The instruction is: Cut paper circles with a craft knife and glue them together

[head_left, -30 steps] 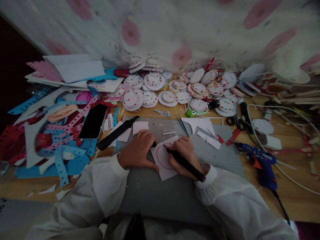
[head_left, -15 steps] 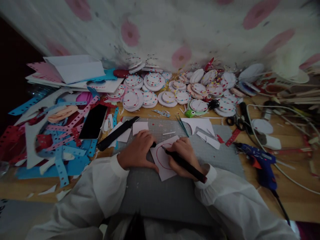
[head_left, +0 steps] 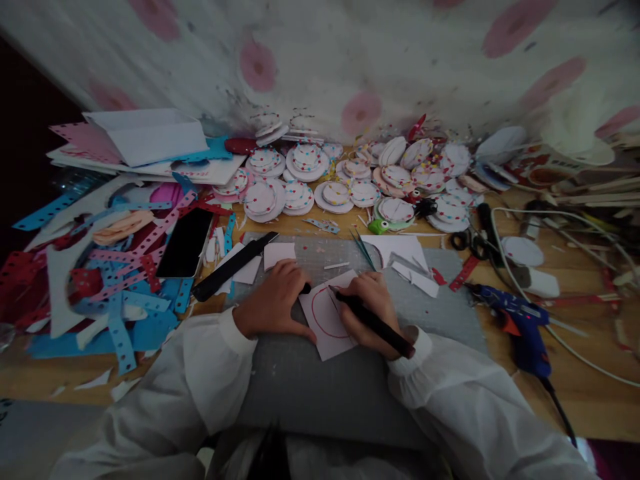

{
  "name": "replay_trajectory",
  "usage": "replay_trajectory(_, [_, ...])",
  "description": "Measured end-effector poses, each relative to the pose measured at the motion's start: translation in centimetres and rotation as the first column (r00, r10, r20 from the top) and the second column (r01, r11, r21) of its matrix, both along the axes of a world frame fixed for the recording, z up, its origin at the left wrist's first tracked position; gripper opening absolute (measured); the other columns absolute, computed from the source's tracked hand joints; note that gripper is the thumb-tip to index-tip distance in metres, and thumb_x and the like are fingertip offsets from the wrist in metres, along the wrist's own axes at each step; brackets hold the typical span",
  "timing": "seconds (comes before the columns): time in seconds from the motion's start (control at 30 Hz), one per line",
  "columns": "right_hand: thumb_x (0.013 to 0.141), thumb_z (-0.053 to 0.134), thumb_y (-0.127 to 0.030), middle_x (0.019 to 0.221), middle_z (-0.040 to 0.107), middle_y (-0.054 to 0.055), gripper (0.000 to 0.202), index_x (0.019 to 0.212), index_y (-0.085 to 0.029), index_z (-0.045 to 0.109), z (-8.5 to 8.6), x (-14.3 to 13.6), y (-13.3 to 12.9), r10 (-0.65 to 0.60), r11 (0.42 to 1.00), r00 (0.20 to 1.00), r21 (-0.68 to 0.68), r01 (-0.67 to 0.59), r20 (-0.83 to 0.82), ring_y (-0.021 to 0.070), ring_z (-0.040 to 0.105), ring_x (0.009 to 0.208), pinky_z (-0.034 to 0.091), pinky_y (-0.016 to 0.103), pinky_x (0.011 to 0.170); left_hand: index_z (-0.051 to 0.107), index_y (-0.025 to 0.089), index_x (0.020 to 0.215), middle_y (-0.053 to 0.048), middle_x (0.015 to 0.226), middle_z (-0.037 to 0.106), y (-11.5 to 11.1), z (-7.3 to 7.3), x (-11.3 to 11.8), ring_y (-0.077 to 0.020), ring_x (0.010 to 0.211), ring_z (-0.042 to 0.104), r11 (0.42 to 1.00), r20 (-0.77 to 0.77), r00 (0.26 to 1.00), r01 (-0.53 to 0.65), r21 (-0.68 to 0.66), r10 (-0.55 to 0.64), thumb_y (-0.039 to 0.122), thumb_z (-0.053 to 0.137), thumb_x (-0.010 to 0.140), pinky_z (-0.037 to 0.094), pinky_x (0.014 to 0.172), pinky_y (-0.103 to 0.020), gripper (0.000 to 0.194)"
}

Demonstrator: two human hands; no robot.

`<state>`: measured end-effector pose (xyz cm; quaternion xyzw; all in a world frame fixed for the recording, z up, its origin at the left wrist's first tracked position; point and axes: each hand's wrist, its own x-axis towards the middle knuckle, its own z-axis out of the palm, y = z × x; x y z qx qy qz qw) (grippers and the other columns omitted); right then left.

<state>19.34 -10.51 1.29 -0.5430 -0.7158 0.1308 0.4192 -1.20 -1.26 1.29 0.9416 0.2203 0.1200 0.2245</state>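
My right hand [head_left: 373, 307] grips a black marker [head_left: 375, 325], its tip on a small white paper piece [head_left: 323, 347]. A red circle outline [head_left: 316, 320] shows on that paper, partly covered by the hand. My left hand [head_left: 275, 300] is at the paper's left edge, thumb stretched along it. From its curled fingers a small black marker cap [head_left: 305, 289] sticks out. Under both hands lies a grey cutting mat [head_left: 320, 400]. Teal tweezers [head_left: 363, 252] and a white paper offcut [head_left: 400, 250] rest beyond my right hand.
Many layered white paper discs with coloured beads [head_left: 305, 160] line the back. A black phone [head_left: 185, 243] and coloured felt strips [head_left: 120, 307] crowd the left. A long black bar [head_left: 235, 267] angles across the mat's edge. A blue glue gun [head_left: 525, 327] with its cord lies right.
The marker tip has moved a little right and up along the top of the red circle, with my right hand shifting slightly. My left hand stays in place.
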Motion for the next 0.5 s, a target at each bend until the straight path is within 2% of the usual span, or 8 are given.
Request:
replay_trajectory(0.07, [0.076, 0.054, -0.019, 0.067, 0.054, -0.001, 0.008, 0.081, -0.024, 0.052, 0.1, 0.1, -0.2, -0.078, 0.996, 0.991, -0.042, 0.074, -0.105, 0.0183, 0.052, 0.065, 0.039, 0.035, 0.066, 0.048, 0.019, 0.097, -0.01, 0.098, 0.057, 0.1, 0.1, -0.1, -0.0333, 0.105, 0.051, 1.0, 0.0, 1.0, 0.0, -0.012, 0.0, 0.073, 0.071, 0.057, 0.035, 0.099, -0.054, 0.07])
replay_trajectory(0.13, [0.079, 0.055, -0.021, 0.073, 0.057, 0.001, 0.005, 0.084, -0.024, 0.054, 0.0, 0.1, -0.2, -0.198, 0.977, 0.939, -0.135, 0.166, -0.281, 0.0187, 0.053, 0.068, 0.041, 0.033, 0.063, 0.047, 0.019, 0.099, -0.011, 0.103, 0.057, 0.1, 0.3, -0.2, -0.0325, 0.106, 0.05, 0.999, 0.018, 1.0, -0.017, -0.035, 0.017, 0.07, 0.071, 0.059, 0.036, 0.098, -0.052, 0.069])
replay_trajectory(0.23, [0.083, 0.054, -0.024, 0.077, 0.059, 0.001, 0.003, 0.085, -0.023, 0.056, -0.4, 0.1, 0.2, -0.368, 0.928, 0.766, -0.253, 0.273, -0.527, 0.0179, 0.054, 0.071, 0.042, 0.032, 0.063, 0.046, 0.019, 0.101, -0.012, 0.111, 0.056, 0.1, 0.8, -0.2, -0.0311, 0.109, 0.048, 0.998, 0.065, 0.997, -0.043, -0.048, 0.046, 0.064, 0.071, 0.065, 0.036, 0.099, -0.05, 0.063])
replay_trajectory(0.3, [0.083, 0.054, -0.025, 0.078, 0.058, 0.001, 0.004, 0.084, -0.022, 0.057, -0.6, 0.1, 0.6, -0.432, 0.902, 0.672, -0.29, 0.32, -0.602, 0.0176, 0.053, 0.073, 0.043, 0.032, 0.066, 0.046, 0.019, 0.101, -0.013, 0.114, 0.055, -0.2, 1.0, -0.1, -0.0315, 0.108, 0.049, 0.999, 0.085, 0.996, -0.039, -0.031, 0.042, 0.066, 0.072, 0.062, 0.036, 0.098, -0.051, 0.066])
replay_trajectory(0.4, [0.083, 0.055, -0.026, 0.082, 0.057, 0.001, 0.007, 0.088, -0.022, 0.058, -0.7, 0.1, 0.8, -0.453, 0.891, 0.626, -0.328, 0.313, -0.634, 0.0177, 0.054, 0.078, 0.044, 0.033, 0.072, 0.045, 0.018, 0.102, -0.016, 0.116, 0.054, -0.6, 1.1, 0.3, -0.0336, 0.104, 0.05, 1.0, 0.056, 0.998, -0.013, 0.004, 0.013, 0.073, 0.073, 0.052, 0.036, 0.094, -0.053, 0.08])
replay_trajectory(0.5, [0.086, 0.054, -0.029, 0.085, 0.057, 0.002, 0.01, 0.092, -0.022, 0.057, -0.7, 0.0, 0.8, -0.385, 0.919, 0.651, -0.335, 0.207, -0.654, 0.0174, 0.054, 0.079, 0.045, 0.033, 0.072, 0.045, 0.018, 0.102, -0.017, 0.12, 0.054, -1.0, 0.9, 0.5, -0.035, 0.105, 0.051, 1.0, 0.008, 1.0, 0.007, 0.014, -0.007, 0.073, 0.072, 0.053, 0.036, 0.093, -0.054, 0.078])
